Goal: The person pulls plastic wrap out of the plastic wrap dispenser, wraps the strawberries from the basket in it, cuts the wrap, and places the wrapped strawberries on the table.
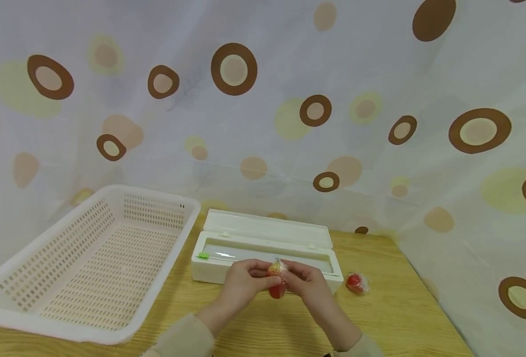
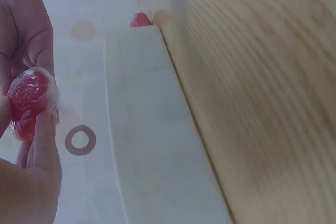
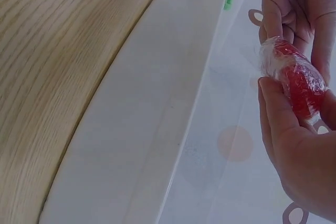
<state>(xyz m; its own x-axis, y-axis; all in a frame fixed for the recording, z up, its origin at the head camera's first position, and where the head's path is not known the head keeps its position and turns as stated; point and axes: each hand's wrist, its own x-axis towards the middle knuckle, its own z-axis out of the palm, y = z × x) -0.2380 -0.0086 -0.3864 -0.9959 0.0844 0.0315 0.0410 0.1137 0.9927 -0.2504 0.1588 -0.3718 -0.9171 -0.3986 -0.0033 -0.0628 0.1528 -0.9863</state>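
Note:
Both hands meet in front of the white box, holding a small red fruit [image 1: 277, 281] wrapped in clear cling film; its exact kind is hard to tell. My left hand [image 1: 241, 283] pinches it from the left with thumb and fingers. From the other side, my right hand [image 1: 308, 284] pinches the fruit and its film. In the right wrist view the film looks crinkled and shiny over the red fruit [image 3: 299, 85]. The long white cling film dispenser box [image 1: 209, 271] lies behind the hands, its lid [image 1: 267, 229] raised, with a green slider [image 1: 203, 256] at its left end.
A second film-wrapped red fruit [image 1: 356, 283] lies on the wooden table [image 1: 401, 307], right of the dispenser box. At the left stands a large white perforated basket [image 1: 149, 302]. A pale curtain [image 1: 272, 64] with brown and yellow circles hangs behind and to the right.

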